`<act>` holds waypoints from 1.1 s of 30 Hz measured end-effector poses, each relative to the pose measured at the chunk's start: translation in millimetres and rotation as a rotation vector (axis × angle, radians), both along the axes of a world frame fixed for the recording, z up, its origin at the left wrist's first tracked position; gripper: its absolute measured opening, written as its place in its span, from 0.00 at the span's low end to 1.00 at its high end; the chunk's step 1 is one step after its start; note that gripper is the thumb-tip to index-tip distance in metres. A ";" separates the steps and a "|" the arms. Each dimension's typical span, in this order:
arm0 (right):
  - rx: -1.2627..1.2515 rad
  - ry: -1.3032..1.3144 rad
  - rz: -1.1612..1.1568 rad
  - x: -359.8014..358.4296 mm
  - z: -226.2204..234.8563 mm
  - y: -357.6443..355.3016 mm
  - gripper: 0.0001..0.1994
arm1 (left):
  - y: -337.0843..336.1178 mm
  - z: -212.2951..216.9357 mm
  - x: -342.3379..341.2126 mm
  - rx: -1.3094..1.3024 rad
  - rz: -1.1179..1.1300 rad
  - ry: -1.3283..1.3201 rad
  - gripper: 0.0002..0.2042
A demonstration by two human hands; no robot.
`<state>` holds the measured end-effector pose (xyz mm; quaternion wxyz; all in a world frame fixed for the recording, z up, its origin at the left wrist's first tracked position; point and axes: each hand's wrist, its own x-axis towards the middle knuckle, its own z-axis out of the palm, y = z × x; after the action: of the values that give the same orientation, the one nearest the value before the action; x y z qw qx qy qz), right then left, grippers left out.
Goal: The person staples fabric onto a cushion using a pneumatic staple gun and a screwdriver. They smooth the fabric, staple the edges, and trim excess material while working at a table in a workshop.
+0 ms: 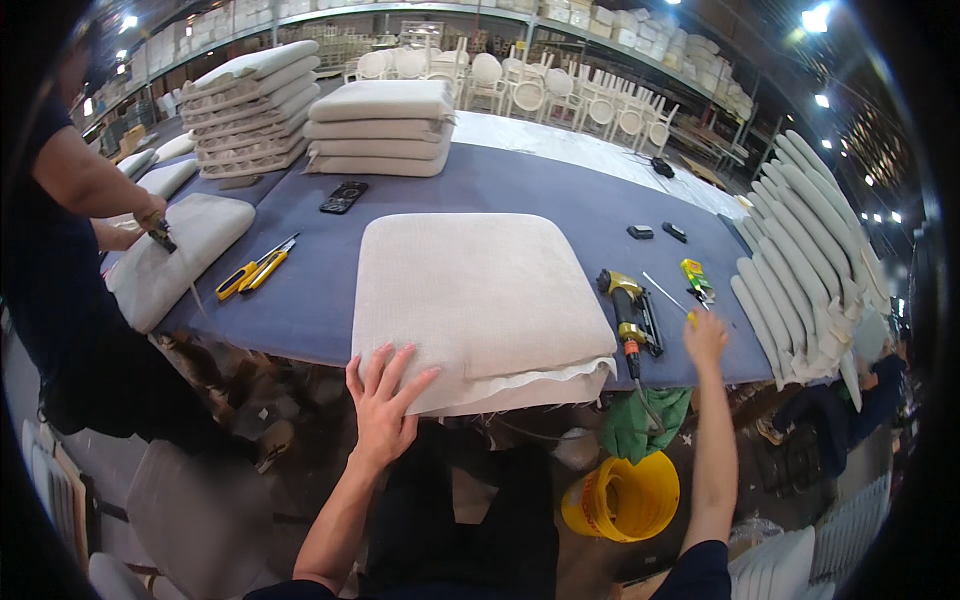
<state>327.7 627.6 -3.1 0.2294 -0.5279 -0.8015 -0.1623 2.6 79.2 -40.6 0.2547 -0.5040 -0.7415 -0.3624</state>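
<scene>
A beige upholstered seat cushion lies on the blue-covered table in front of me, its loose fabric edge hanging at the near side. My left hand rests on the cushion's near left corner, fingers spread. To the right, my right hand is closed round the yellow handle of a screwdriver, whose thin metal shaft points away to the left. Between cushion and screwdriver lies a staple gun in black and gold, its hose running over the near edge. Just beyond my right hand sits a small yellow-green box.
Cushion stacks stand at the back left, and more lean in a pile at the right. Two yellow cutters, a phone and small black blocks lie about. A yellow bucket stands below. A co-worker works at left.
</scene>
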 end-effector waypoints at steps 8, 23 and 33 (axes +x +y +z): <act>0.015 0.106 0.190 -22.5 -54.8 -3.3 0.18 | 1.3 -17.2 -9.3 0.098 0.047 0.063 0.23; 0.025 0.143 0.170 -18.0 -51.9 -9.3 0.15 | -0.1 -14.5 -4.9 0.178 -0.045 -0.107 0.12; -0.219 0.553 0.618 18.6 -12.2 67.9 0.22 | 12.1 -18.8 -8.1 0.250 -0.058 -0.046 0.11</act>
<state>346.3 695.5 -15.3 0.4160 -0.3078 -0.8428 0.1480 -5.5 91.3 -59.3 0.2881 -0.4809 -0.6812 -0.4708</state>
